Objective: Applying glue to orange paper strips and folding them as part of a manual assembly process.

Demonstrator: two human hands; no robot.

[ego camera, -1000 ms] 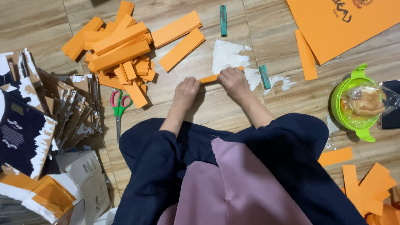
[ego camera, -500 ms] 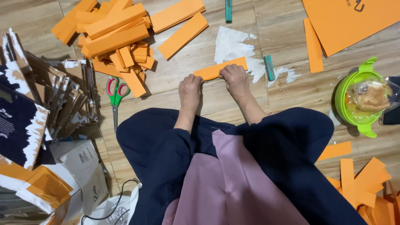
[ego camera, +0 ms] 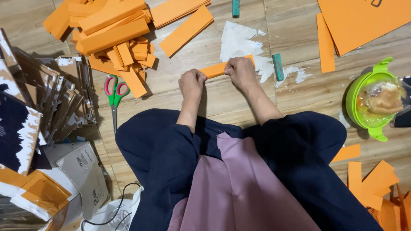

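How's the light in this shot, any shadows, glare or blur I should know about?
Head view: soft, even light; hands and orange strip sharp; faint shadows beside the forearms; mild glare on the green bowl's plastic cover; floor planks lean toward the edges.

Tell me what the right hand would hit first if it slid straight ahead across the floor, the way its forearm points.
The right hand grips an orange paper strip. Straight ahead lies the white torn paper patch on the floor, probably first. Further on is a green stick.
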